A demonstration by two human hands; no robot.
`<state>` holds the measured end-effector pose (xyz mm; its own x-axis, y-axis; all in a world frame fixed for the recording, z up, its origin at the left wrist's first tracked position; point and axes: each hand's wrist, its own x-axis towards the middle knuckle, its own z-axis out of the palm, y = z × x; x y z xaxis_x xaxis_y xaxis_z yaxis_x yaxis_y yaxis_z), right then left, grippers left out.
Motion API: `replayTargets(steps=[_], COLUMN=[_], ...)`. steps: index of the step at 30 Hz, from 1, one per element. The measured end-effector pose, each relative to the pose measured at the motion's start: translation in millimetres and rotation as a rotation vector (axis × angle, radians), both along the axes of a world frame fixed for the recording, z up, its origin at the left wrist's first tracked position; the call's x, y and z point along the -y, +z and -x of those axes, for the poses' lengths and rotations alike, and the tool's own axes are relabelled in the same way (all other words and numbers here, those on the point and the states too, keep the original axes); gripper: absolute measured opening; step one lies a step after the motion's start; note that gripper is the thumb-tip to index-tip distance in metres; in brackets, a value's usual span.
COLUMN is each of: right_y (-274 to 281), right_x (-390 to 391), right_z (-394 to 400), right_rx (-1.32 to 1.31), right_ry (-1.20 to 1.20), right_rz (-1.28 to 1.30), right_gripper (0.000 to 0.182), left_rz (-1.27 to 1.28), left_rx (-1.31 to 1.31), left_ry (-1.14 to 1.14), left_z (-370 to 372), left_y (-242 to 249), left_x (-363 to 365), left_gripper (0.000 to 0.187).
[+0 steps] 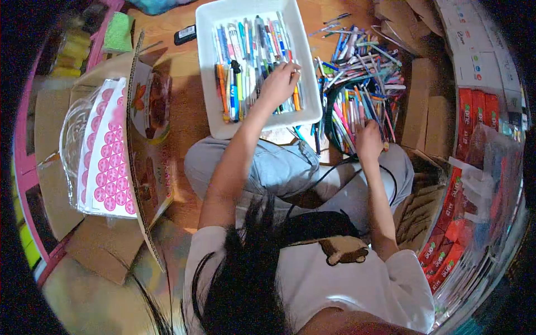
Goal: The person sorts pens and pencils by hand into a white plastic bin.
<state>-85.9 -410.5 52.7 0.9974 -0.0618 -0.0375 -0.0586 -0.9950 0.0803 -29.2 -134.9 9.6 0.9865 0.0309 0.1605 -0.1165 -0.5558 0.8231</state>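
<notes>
Wooden floor (184, 106) fills the middle of the frame, and a person sits cross-legged on it in grey trousers and a white top, seen from above. One white tray (223, 22) lies in the upper centre, holding a row of pens (245, 56) laid side by side, too many and too closely packed to count surely. The left hand (279, 84) rests inside the tray at its lower right part, fingers curled down onto the pens there; whether it grips one cannot be told. To the right of the tray, just beside its edge, a loose heap of pens and markers (360, 72) spreads over the floor, again too many to count. The right hand (368, 137) lies at the lower edge of this heap, fingers spread flat and touching the pens, closed on nothing that can be seen. The two hands are well apart, one on either side of the tray's right rim. At the left of the frame stands one cardboard sheet (146, 156) on edge, with sheets of round pink stickers (106, 162) beside it. Along the right edge lie several red packs (472, 120) printed with "one"; smaller print on them is too small to read. One dark phone-like object (185, 34) lies at the tray's upper left.
</notes>
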Motion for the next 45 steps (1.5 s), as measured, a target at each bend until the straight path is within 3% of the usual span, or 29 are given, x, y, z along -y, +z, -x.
replayTargets(steps=[4,8,11,14,19,22,24,26,28,30,32,36,41,44,45], right_y=[2.9,-10.2,16.0,4.8,27.5,60.4,68.8,60.7,38.9,10.0,-12.6,-47.3,-58.9,-8.5,0.0], right_x=[9.7,16.5,-2.3,5.4,-9.5,-61.2,-112.3,-163.3,-212.0,-253.1,-285.4,-311.1,-305.6,-297.5,-290.3], right_z=[-2.7,0.2,-3.2,-3.3,-38.4,-100.2,-145.8,-190.2,-227.2,-260.5,-277.9,-287.9,-286.1,-267.6,-266.2], right_rx=[-0.047,0.053,-0.087,-0.010,0.101,0.183,0.177,0.182,0.086,0.144,0.154,0.174,0.235,0.095,0.173], right_ry=[0.006,0.093,0.000,0.025,0.236,0.512,0.667,0.831,0.798,0.916,0.994,0.961,1.017,0.993,0.941], right_rz=[-0.152,-0.094,-0.119,-0.128,-0.387,-0.518,-0.590,-0.498,-0.488,-0.408,-0.346,-0.199,-0.253,-0.425,-0.495], right_gripper=[0.023,0.025,0.026,0.025,0.017,0.014,0.013,0.017,0.018,0.017,0.016,0.015,0.014,0.018,0.017], left_rz=[0.007,0.012,0.026,-0.018,-0.324,-0.232,-0.093,-0.047,-0.114,-0.154,-0.062,-0.021,0.027,-0.001,-0.012], left_rx=[-0.005,0.038,0.014,-0.002,-0.191,-0.290,-0.156,-0.028,-0.044,-0.035,-0.041,0.010,0.020,0.035,0.036], left_ry=[0.000,0.001,0.003,0.000,0.075,0.156,0.335,0.509,0.448,0.380,0.391,0.422,0.414,0.404,0.401], left_z=[0.9,0.4,1.3,2.6,5.8,-8.0,-8.6,-11.3,-17.4,-29.5,-33.4,-34.4,-35.1,-36.0,-35.9], left_y=[5.7,0.9,7.8,11.9,46.7,38.7,31.3,8.4,-0.1,12.6,7.9,-0.3,-1.9,-5.4,-5.8], left_x=[-2.6,-1.2,-1.2,-2.5,-48.0,-99.6,-118.7,-125.3,-125.5,-124.3,-127.9,-134.3,-128.1,-126.6,-126.6], left_gripper=[0.019,0.018,0.016,0.017,0.024,0.026,0.024,0.022,0.020,0.019,0.018,0.016,0.014,0.014,0.014])
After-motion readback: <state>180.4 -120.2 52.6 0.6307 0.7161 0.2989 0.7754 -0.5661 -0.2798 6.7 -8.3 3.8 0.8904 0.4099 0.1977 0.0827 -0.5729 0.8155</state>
